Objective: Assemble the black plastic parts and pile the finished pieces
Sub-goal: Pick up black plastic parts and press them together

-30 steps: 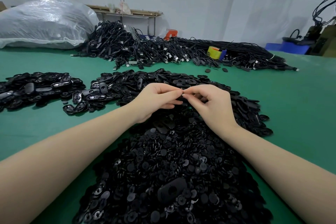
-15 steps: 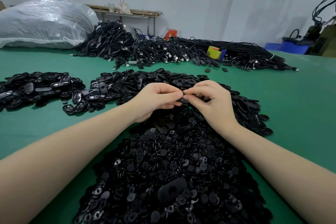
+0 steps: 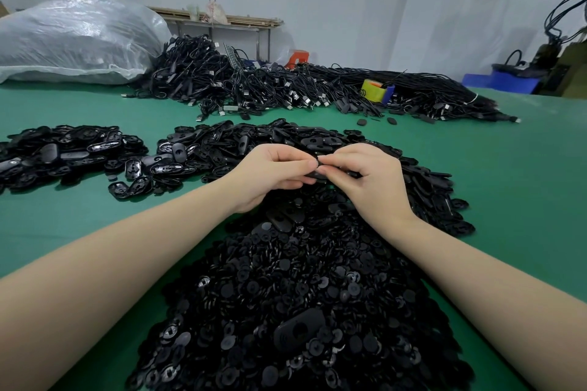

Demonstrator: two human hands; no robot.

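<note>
My left hand [image 3: 273, 174] and my right hand [image 3: 368, 179] meet fingertip to fingertip above the middle of the table, both pinching a small black plastic piece [image 3: 319, 168] that is mostly hidden by my fingers. Below my wrists lies a big heap of small round black parts [image 3: 286, 295] with an oval black shell [image 3: 297, 328] on top. A heap of oval black shells [image 3: 228, 143] spreads behind and to the right of my hands. A separate pile of black oval pieces [image 3: 63, 152] lies at the left.
The table has a green top [image 3: 514, 187]. Bundled black cables [image 3: 286, 89] cover the far side, with a yellow tape roll [image 3: 373, 90] among them. A large clear plastic bag [image 3: 73, 38] sits at the far left. Blue bins [image 3: 502, 82] stand at the right.
My hands stay together over the heap. The fingers of both have curled closer around the small piece, and my right hand has turned slightly downward.
</note>
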